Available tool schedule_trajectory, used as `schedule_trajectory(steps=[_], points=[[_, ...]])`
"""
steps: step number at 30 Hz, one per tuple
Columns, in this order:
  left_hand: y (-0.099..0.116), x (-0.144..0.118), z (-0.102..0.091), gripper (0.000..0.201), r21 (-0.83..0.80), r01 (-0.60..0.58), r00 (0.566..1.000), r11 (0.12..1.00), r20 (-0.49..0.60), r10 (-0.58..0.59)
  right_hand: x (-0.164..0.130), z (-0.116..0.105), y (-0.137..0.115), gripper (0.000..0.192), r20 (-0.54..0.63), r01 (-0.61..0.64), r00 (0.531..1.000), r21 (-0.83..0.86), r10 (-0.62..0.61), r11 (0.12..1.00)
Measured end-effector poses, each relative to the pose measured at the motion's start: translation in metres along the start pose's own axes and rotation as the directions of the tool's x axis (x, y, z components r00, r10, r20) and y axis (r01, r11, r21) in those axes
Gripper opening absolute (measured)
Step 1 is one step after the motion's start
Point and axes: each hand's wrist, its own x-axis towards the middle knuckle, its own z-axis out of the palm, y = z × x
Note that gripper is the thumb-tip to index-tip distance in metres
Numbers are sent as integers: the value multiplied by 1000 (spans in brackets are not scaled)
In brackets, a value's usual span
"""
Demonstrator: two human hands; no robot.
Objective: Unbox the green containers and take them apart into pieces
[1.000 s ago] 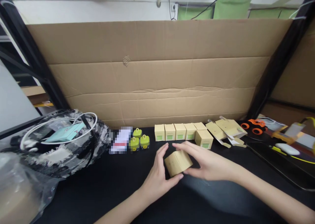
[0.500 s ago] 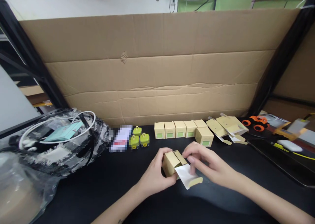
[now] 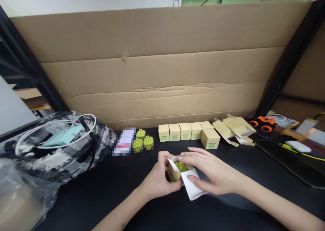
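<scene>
My left hand [image 3: 158, 176] is wrapped around the left side of a small tan cardboard box [image 3: 173, 172], holding it just above or on the black table. The box's top is open, and a green-lidded jar [image 3: 181, 166] with a loop handle shows inside. A white-lined lid flap [image 3: 191, 187] hangs out toward me. My right hand [image 3: 212, 170] lies over the right side of the box, fingers stretched out and apart. Its thumb touches the lid flap, and its fingertips reach the far rim and a side flap.
Several closed tan boxes [image 3: 186, 132] stand in a row at the back. Left of them are three green-lidded jars [image 3: 148, 143] and a blurred packet [image 3: 125, 141]. Flattened cartons [image 3: 235, 129], an orange toy car [image 3: 265, 123] and a black tray [image 3: 284, 163] lie right. A bag [image 3: 63, 149] sits left.
The side flaps have been spread outward, so the green lid inside now shows. My right hand has gone from bent fingers near the opening to stretched fingers over the flaps.
</scene>
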Motion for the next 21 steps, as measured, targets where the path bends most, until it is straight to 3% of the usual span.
schedule_trajectory(steps=[4, 6, 8, 9, 11, 13, 14, 19, 21], points=[[7, 3, -3, 46, 98, 58, 998, 993, -20, -56, 2, -2, 6, 24, -49, -176, 984, -65, 173, 982], [13, 7, -6, 41, 91, 124, 992, 988, -2, -125, 2, 1, 10, 27, -51, -285, 956, 77, 289, 955], [20, 12, -8, 37, 40, 272, 960, 961, 51, -274, 1, 10, 14, 33, -20, -328, 931, 385, 364, 863], [23, 15, -10, 36, 18, 360, 930, 933, 81, -360, 1, 17, 16, 35, 27, -337, 917, 584, 398, 738], [29, 23, -14, 36, -5, 504, 857, 864, 130, -499, 0, 30, 18, 36, 184, -348, 880, 877, 438, 331], [34, 34, -18, 36, -9, 594, 790, 804, 192, -582, -1, 41, 18, 40, 341, -364, 843, 931, 416, -27], [36, 40, -20, 36, -7, 627, 756, 779, 243, -607, -1, 45, 18, 44, 394, -376, 829, 918, 396, -126], [44, 81, -32, 33, 102, 768, 470, 632, 582, -664, 0, 47, 17, 50, 526, -405, 784, 836, 331, -370], [47, 93, -38, 32, 112, 771, 430, 627, 635, -642, 1, 45, 19, 47, 539, -392, 767, 823, 347, -412]])
